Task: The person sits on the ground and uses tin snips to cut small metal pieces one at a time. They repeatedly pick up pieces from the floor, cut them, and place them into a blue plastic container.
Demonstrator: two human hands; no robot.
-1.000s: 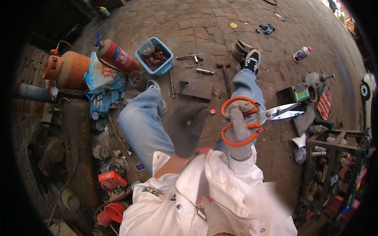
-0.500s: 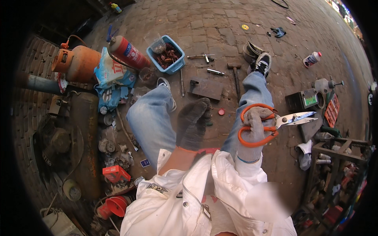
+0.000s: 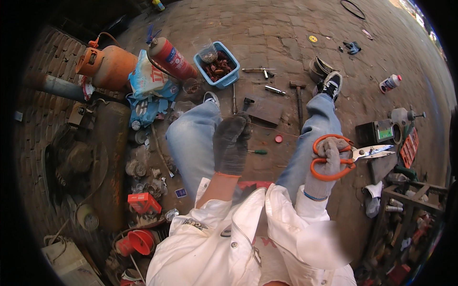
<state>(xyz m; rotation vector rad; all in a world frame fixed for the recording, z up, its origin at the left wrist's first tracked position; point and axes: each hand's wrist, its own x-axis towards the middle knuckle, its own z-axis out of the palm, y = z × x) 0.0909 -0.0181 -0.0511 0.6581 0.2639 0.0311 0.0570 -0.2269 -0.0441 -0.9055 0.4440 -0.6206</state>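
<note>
My left hand (image 3: pixel 230 148), in a dark glove, is over the ground between my legs with its fingers closed together. A thin reddish wire (image 3: pixel 273 128) runs from its fingertips toward my right leg; the pinch itself is hard to see. My right hand (image 3: pixel 329 155), in a grey glove, is through the orange handles of a pair of scissors (image 3: pixel 369 152), above my right leg. The blades point right and stand slightly apart, with nothing between them. Below the wire lie a round red cap (image 3: pixel 278 138) and a green-handled screwdriver (image 3: pixel 258 151).
Ahead on the brick ground are a hammer (image 3: pixel 298 97), a metal plate (image 3: pixel 265 111) and a blue basin (image 3: pixel 234 77) of scraps. A fire extinguisher (image 3: pixel 174 59) and orange gas cylinder (image 3: pixel 112 69) stand left. A metal frame (image 3: pixel 415 199) holding clutter is at right.
My left hand was blurred by motion and now is sharper, leaving the green-handled screwdriver more visible. The whole view has shifted, so things appear further right. My right hand still holds the scissors.
</note>
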